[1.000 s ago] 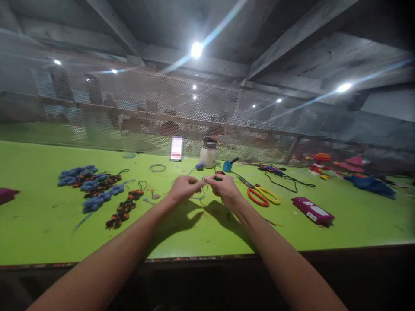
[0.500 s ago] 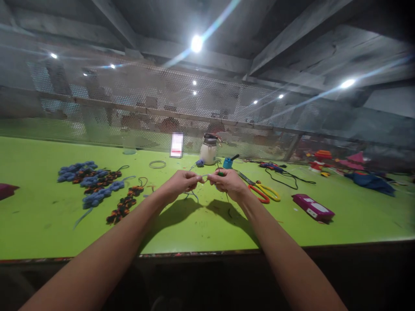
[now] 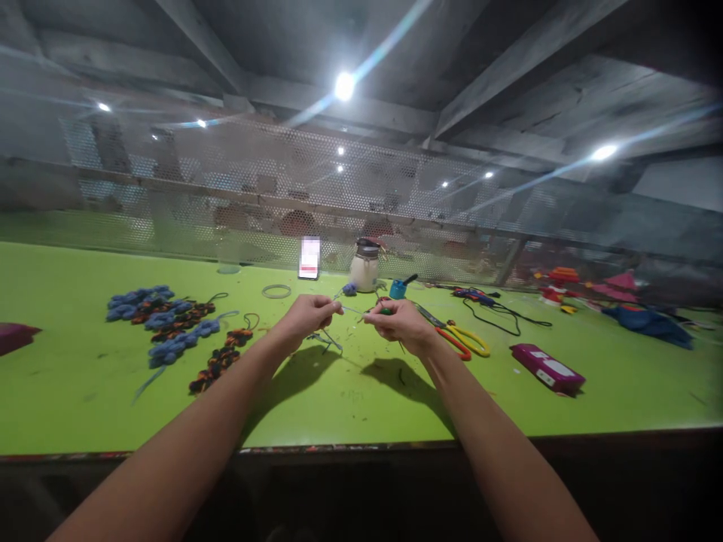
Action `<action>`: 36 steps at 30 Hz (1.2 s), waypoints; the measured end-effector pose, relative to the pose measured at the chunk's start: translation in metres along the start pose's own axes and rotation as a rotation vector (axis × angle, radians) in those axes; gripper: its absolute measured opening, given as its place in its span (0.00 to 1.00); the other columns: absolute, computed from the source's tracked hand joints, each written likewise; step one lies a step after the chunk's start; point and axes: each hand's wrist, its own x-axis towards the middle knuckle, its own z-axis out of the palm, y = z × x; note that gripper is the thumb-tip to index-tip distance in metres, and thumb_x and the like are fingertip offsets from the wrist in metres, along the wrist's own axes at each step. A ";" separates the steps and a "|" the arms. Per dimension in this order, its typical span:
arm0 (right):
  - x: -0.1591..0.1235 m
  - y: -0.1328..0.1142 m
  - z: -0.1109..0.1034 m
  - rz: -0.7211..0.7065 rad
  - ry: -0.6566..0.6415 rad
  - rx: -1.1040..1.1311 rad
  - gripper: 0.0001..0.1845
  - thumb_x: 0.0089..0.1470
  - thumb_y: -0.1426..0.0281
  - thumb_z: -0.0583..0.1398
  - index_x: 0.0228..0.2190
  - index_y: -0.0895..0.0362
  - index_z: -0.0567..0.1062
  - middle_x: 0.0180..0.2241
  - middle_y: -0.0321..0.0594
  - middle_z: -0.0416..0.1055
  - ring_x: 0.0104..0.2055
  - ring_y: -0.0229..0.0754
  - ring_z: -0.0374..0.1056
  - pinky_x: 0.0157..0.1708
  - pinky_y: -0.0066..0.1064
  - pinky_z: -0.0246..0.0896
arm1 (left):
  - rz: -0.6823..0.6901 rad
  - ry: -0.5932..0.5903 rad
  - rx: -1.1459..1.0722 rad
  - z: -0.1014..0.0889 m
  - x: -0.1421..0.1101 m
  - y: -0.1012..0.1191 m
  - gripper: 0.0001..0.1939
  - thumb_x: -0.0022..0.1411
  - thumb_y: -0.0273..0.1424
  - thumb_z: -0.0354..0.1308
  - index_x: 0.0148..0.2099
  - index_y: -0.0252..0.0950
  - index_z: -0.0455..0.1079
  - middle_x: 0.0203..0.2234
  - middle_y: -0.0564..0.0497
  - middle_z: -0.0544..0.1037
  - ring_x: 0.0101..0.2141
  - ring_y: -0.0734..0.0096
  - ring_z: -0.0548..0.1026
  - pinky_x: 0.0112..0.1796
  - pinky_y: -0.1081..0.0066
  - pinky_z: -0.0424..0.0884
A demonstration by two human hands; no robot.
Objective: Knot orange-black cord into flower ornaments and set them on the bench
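Note:
My left hand (image 3: pixel 315 315) is closed in a pinch on a thin pale blue cord (image 3: pixel 353 309) above the green table. The cord runs across the gap to the fingertips of my right hand (image 3: pixel 398 322), which is also closed. Something with a small green part (image 3: pixel 385 310) shows at my right fingers; its kind is hard to make out. Below my left hand hang loose blue strands (image 3: pixel 326 342). A small blue knotted ball (image 3: pixel 349 289) lies beyond the hands, in front of a pale jar with a dark lid (image 3: pixel 364 265).
Blue knitted flower strips (image 3: pixel 179 345) and black-orange ones (image 3: pixel 220 363) lie left. At right are shears with red and yellow handles (image 3: pixel 471 340), a purple box (image 3: pixel 547 369) and a black cable (image 3: pixel 517 320). A lit phone (image 3: pixel 309 257) stands behind, near a ring (image 3: pixel 276 290).
My hands have moved apart, the left one shifting left, and more cord shows between them. The view has tilted slightly, with the table things sitting a little lower.

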 end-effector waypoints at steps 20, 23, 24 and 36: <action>0.000 0.005 0.026 -0.132 0.008 -0.136 0.27 0.44 0.66 0.63 0.47 0.62 0.70 0.12 0.28 0.61 0.14 0.28 0.51 0.15 0.22 0.41 | 0.113 0.054 0.072 0.034 -0.006 0.000 0.14 0.53 0.37 0.52 0.26 0.31 0.71 0.13 0.57 0.63 0.17 0.78 0.58 0.21 0.75 0.53; 0.000 0.003 0.027 -0.161 0.012 -0.246 0.26 0.43 0.66 0.63 0.45 0.64 0.70 0.13 0.29 0.62 0.15 0.30 0.55 0.16 0.23 0.48 | 0.108 0.003 0.016 0.031 -0.010 0.007 0.16 0.52 0.39 0.52 0.31 0.30 0.72 0.13 0.58 0.58 0.17 0.79 0.54 0.20 0.76 0.51; 0.001 0.003 0.027 -0.163 0.011 -0.260 0.26 0.43 0.67 0.63 0.45 0.65 0.70 0.13 0.29 0.63 0.15 0.30 0.56 0.17 0.24 0.49 | 0.107 -0.011 0.002 0.030 -0.012 0.009 0.16 0.52 0.39 0.52 0.31 0.30 0.73 0.13 0.59 0.57 0.17 0.79 0.53 0.20 0.76 0.51; 0.001 0.005 0.030 -0.163 -0.002 -0.260 0.28 0.42 0.66 0.63 0.45 0.65 0.70 0.16 0.32 0.65 0.15 0.30 0.56 0.16 0.24 0.51 | -0.002 -0.055 -0.116 0.026 -0.007 0.003 0.20 0.49 0.45 0.57 0.29 0.30 0.72 0.14 0.56 0.62 0.17 0.79 0.56 0.20 0.76 0.50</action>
